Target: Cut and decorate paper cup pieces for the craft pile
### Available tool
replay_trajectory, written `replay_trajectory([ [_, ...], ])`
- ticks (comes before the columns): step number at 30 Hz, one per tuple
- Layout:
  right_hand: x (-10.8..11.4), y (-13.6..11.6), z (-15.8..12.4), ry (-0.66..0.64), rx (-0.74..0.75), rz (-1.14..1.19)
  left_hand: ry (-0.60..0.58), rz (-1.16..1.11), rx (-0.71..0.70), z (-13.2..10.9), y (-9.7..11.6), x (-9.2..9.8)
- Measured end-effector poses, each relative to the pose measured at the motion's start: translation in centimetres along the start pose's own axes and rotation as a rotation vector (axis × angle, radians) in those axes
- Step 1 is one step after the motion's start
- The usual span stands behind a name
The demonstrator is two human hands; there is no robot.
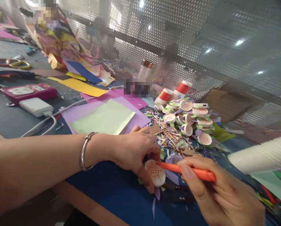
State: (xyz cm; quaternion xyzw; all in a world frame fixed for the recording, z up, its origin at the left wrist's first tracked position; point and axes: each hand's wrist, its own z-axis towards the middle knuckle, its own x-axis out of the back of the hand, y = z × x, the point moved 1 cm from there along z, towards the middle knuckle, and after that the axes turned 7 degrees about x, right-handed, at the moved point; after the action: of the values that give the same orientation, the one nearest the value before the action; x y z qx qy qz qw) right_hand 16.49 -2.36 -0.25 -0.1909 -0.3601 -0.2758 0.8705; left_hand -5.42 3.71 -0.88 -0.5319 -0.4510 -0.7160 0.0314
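My left hand (135, 153), with a silver bangle (85, 151) on its wrist, is closed on a small round paper disc (155, 173) marked with an orange grid. It holds the disc tilted just above the blue table (112, 191). My right hand (213, 191) grips an orange marker (189, 171) whose tip touches the disc's upper edge. Just beyond my hands lies a pile of similar discs (192, 121) mixed with paper scraps and strips (170, 138).
Purple and pale green sheets (107, 117) lie left of the pile, yellow paper (83, 86) behind. A white charger (35, 106) with cable and a pink power strip (28, 92) sit far left. Red-and-white cups (175, 91) stand by a perforated metal screen (201, 47). Stacked white cups (260, 153) lie right.
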Motion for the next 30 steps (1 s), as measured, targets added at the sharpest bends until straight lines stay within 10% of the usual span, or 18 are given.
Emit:
replay_trajectory([
  [30,0.18,-0.08,-0.11,0.005,-0.001,-0.022,-0.025,0.018,0.021,0.15,0.08,0.05],
])
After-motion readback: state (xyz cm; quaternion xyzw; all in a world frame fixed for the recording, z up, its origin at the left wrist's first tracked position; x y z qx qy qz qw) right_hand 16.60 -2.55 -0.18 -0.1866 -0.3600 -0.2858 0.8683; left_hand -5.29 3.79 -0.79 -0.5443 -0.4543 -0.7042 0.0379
